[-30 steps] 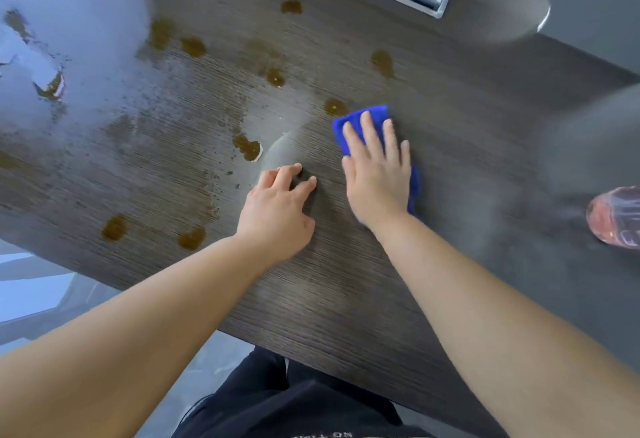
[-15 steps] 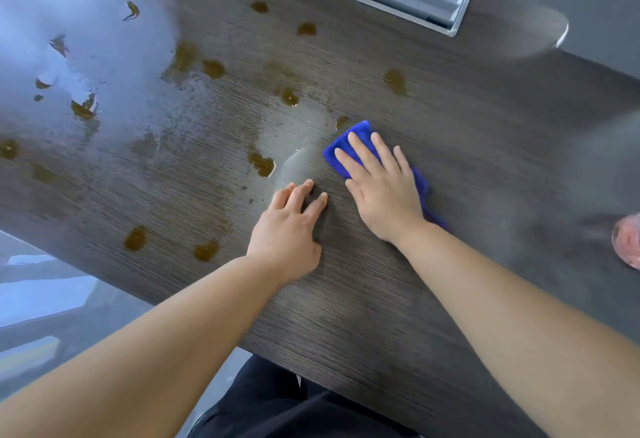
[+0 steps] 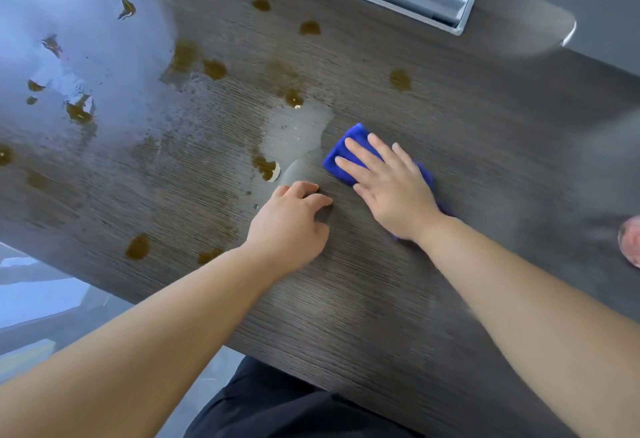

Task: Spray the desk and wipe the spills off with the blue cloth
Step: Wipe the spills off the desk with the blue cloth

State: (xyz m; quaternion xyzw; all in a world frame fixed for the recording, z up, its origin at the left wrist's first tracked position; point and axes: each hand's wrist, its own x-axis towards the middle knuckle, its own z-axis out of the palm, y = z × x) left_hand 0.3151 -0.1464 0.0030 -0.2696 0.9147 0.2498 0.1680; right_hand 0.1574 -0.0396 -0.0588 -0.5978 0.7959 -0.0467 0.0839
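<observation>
The right hand point(image 3: 388, 188) lies flat, fingers straight, pressing the blue cloth point(image 3: 355, 133) onto the dark tabletop point(image 3: 363, 306) near its middle. The left hand point(image 3: 289, 226) rests just beside it, fingers loosely bent, holding nothing. Brown spills point(image 3: 266, 167) dot the wet surface to the left.

The folded blue cloth point(image 3: 356, 134) is lying flat on the dark woodgrain desk point(image 3: 381, 299), brown spills point(image 3: 265, 166) dotting its left.
</observation>
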